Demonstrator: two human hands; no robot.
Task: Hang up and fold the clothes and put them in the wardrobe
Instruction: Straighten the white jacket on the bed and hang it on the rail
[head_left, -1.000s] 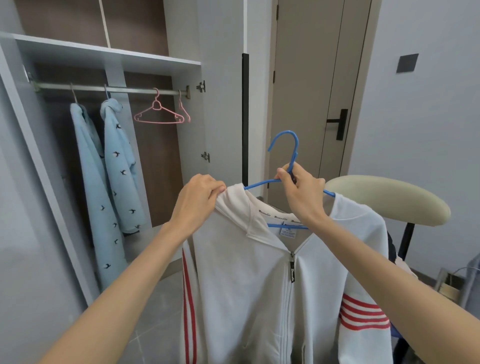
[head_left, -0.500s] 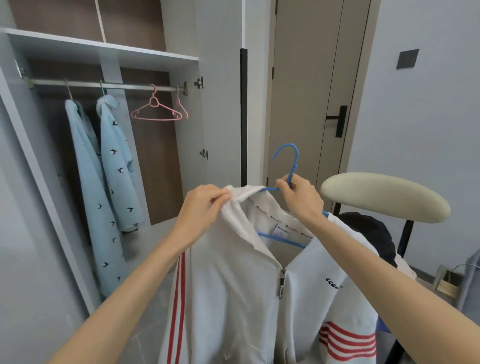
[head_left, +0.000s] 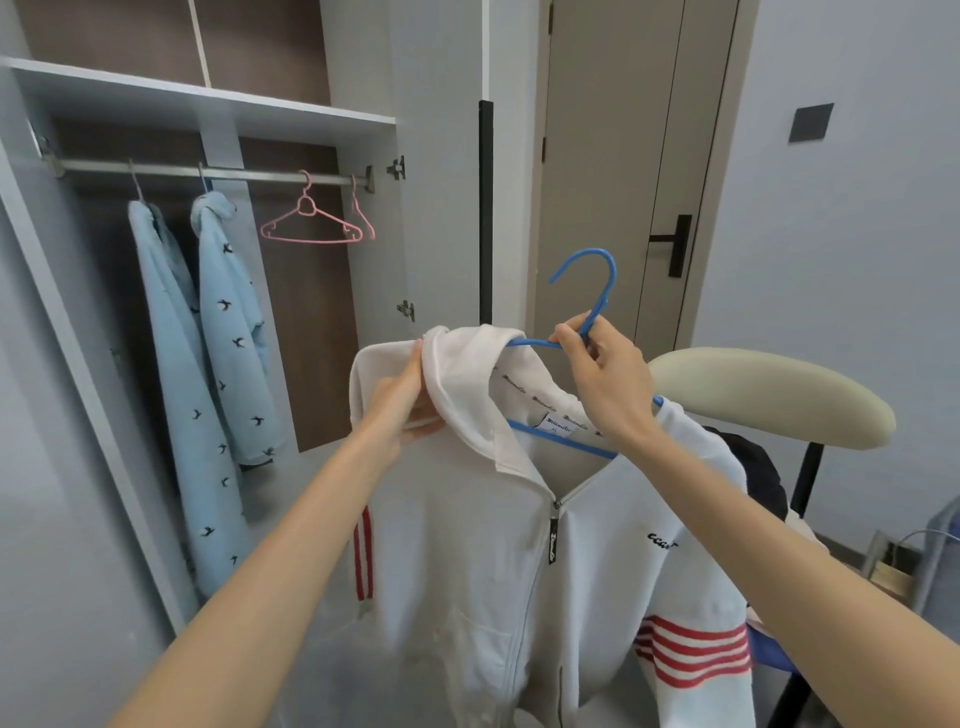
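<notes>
White zip hoodie (head_left: 467, 545) on blue hanger (head_left: 592, 291), held right of and below wardrobe rail (head_left: 244, 174). Right hand (head_left: 602, 374): fingers (head_left: 569, 338) pinching hanger neck. Left hand (head_left: 400, 400): gripping hood fabric. Step: seating shoulder. Next, likely: hooking onto rail.

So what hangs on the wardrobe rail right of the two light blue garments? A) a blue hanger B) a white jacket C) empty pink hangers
C: bare pink plastic hangers hang on the metal rail beside the light blue bird-print garments.
</notes>
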